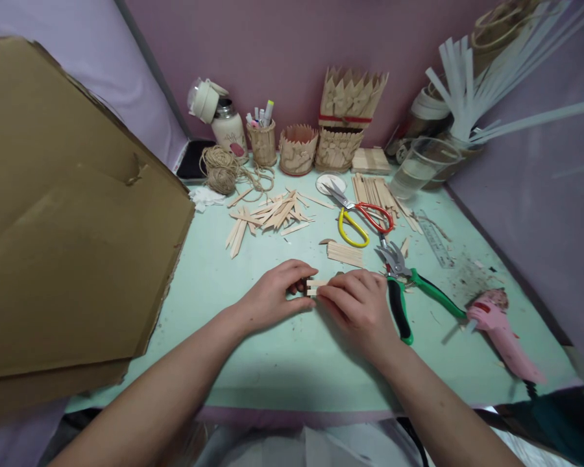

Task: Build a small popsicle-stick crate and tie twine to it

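Note:
My right hand (360, 305) is closed on short pale wooden sticks (312, 292), whose ends stick out to the left of its fingers. My left hand (279, 295) faces it, thumb and fingers curled around a small dark piece (307, 287) at the ends of those sticks. What this dark piece is stays too small to tell. Just beyond my right hand lies a neat row of flat wooden sticks (345, 253). Green-handled cutters (400, 266), with jaws apart, rest to its right.
Scissors (354, 207) with red and yellow handles lie behind the hands, beside cut wooden pieces (279, 213). A pink glue gun (506, 337) is at the right. Cardboard (78, 214) stands at the left. Twine (221, 170), a plastic cup (418, 168) and stick-covered containers (298, 150) line the back.

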Tool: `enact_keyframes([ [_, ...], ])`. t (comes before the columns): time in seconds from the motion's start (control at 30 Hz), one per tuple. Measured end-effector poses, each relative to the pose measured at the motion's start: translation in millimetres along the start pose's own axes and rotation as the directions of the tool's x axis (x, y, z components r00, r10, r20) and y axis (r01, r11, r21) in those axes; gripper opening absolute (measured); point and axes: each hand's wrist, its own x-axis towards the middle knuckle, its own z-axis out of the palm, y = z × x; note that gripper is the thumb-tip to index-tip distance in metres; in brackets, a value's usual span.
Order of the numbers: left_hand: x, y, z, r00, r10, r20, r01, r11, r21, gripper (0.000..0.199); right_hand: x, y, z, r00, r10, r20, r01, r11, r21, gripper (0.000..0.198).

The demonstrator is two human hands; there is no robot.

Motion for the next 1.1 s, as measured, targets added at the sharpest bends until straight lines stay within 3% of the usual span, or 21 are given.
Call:
enact_keyframes([
  [0.77,0,6,0,1.0,-0.011,-0.026,0.011,1.0,0.027,0.032,-2,-2,-6,1.0,0.021,0.001,-0.021,1.0,-0.021,0.01],
  [0.9,0,6,0,1.0,-0.021,-0.022,0.022,0.999,0.033,0.032,-11,7,-22,0.987,0.156,-0.03,-0.153,0.985,0.078,0.025],
  [1.1,1,5,0,1.0,-0.019,-0.021,0.021,0.998,0.055,0.032,-24,19,-29,0.878,0.476,0.04,-0.469,0.843,0.264,0.008],
])
